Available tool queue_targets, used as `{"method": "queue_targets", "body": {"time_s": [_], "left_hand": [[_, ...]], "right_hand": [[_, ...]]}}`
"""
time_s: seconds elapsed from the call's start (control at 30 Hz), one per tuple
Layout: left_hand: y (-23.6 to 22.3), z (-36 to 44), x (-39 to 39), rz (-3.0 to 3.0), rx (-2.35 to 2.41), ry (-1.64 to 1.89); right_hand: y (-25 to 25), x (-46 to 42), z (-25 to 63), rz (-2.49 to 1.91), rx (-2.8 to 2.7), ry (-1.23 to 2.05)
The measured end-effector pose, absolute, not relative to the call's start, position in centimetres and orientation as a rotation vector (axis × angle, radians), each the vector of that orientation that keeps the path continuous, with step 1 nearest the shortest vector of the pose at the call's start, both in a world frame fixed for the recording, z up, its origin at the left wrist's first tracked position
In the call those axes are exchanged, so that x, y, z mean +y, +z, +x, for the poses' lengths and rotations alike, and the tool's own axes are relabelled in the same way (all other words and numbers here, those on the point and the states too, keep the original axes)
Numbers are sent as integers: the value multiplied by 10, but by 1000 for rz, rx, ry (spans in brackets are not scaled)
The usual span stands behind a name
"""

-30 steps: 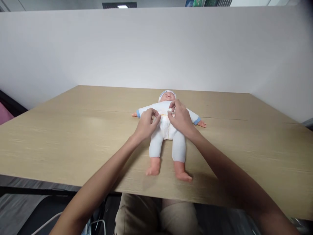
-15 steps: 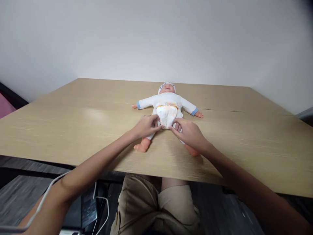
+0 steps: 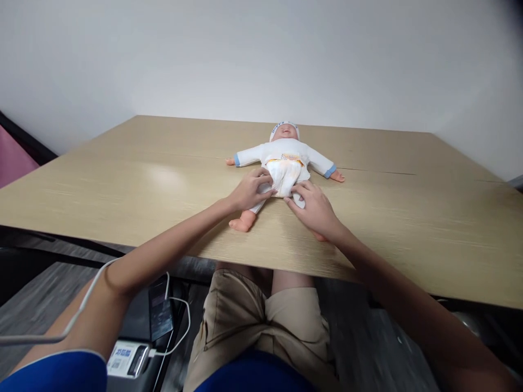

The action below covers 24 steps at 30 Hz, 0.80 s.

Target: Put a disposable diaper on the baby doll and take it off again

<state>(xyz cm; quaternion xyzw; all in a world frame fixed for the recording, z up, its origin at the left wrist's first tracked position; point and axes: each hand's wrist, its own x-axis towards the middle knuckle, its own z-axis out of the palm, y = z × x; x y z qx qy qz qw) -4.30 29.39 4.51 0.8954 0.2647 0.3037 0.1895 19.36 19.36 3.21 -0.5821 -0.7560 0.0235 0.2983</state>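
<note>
A baby doll (image 3: 286, 148) in a white outfit with blue cuffs and a printed white cap lies on its back, arms spread, feet toward me. A white diaper (image 3: 284, 175) with an orange-edged waistband covers its lower belly. My left hand (image 3: 254, 188) pinches the diaper's edge by the leg on the left. On the other side my right hand (image 3: 314, 204) has its fingers closed on the diaper's edge at the leg. That hand and forearm mostly hide the doll's leg on the right; the other foot (image 3: 244, 221) shows.
The wooden table (image 3: 408, 228) reaches to a white wall (image 3: 261, 60). Below its near edge, at lower left, a white cable (image 3: 188, 321) runs to a power bank (image 3: 127, 359). Another cable (image 3: 81, 310) crosses my left arm. A pink item (image 3: 14, 158) stands at far left.
My view has tilted down, so the table and doll sit higher and the power bank shows more fully. Both hands stay at the diaper's leg edges, with fingers shifted slightly.
</note>
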Motion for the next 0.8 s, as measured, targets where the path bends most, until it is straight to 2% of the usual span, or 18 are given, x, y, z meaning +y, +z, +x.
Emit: {"method": "queue_targets", "body": {"time_s": [0.37, 0.63, 0.8], "left_hand": [[45, -40, 293, 2431, 741, 840], [36, -39, 299, 2238, 764, 932], [30, -38, 296, 2089, 778, 1016]], "right_hand": [[34, 196, 181, -1645, -1916, 158], [38, 203, 185, -1542, -1604, 381], [42, 196, 193, -1555, -1564, 343]]}}
